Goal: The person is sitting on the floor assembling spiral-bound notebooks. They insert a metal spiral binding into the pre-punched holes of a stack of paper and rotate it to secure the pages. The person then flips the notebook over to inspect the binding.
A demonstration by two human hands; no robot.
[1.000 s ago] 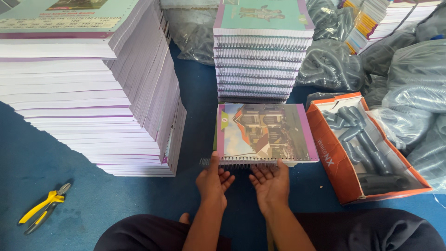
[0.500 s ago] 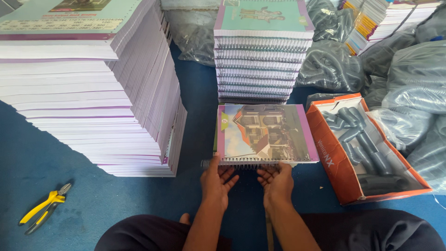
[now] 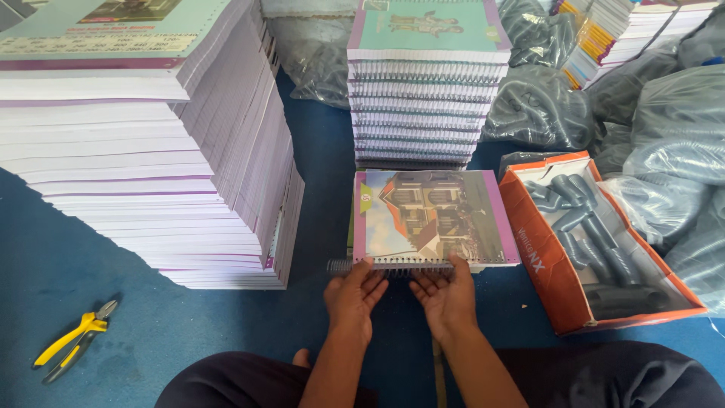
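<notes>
Both hands, left (image 3: 353, 296) and right (image 3: 445, 293), rest open-fingered on the dark spiral wire coil (image 3: 393, 266) running crosswise along the near edge of the purple-bordered picture-cover notebook (image 3: 434, 215).

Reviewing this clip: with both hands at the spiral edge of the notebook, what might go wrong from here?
The black spiral coil sticks out past the notebook on the left, so it may sit off-centre or miss holes. The left hand and right hand press at the wire; fingers could get pinched.
</notes>
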